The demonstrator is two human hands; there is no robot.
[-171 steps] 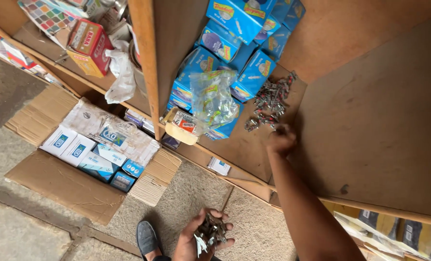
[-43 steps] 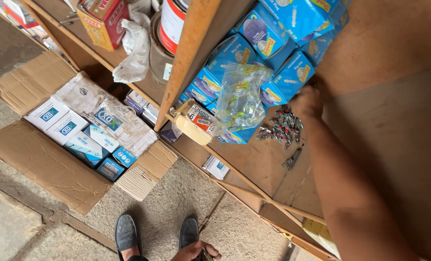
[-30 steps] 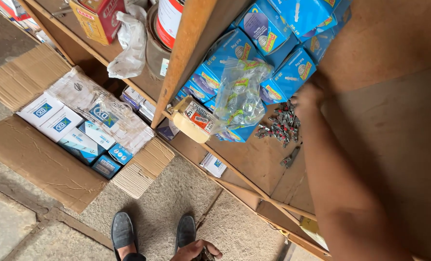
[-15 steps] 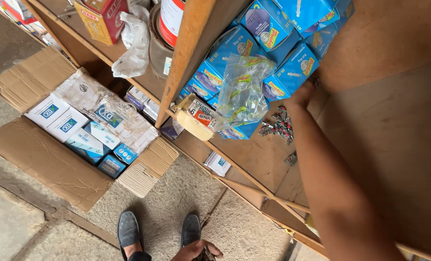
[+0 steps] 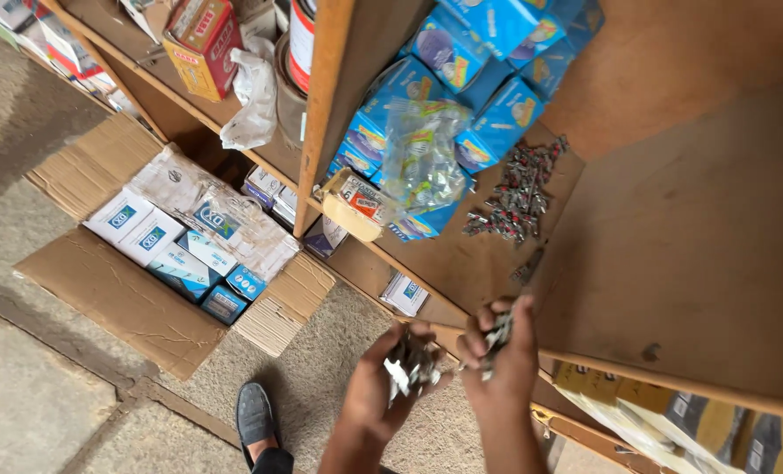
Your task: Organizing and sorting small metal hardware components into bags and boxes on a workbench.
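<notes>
A wooden shelf [image 5: 690, 263] is filling the right side of the view, and a loose pile of small metal fasteners [image 5: 516, 195] is lying on it toward the far end, just beside a stack of blue boxes [image 5: 462, 79]. To judge by that pile, much of the gathering is left to do, while both hands are already carrying part of it. An open cardboard carton [image 5: 119, 290] of small white and blue packs is sitting on the floor to the left.

Near the shelf's front edge, the left hand [image 5: 391, 373] is cupping palm-up, fingers half curled around a clutch of the fasteners. The right hand [image 5: 497, 347] is hanging just beside it, closed in a loose fist on a few more pieces, knuckles facing the shelf. A dark shoe [image 5: 255, 412] is showing below.
</notes>
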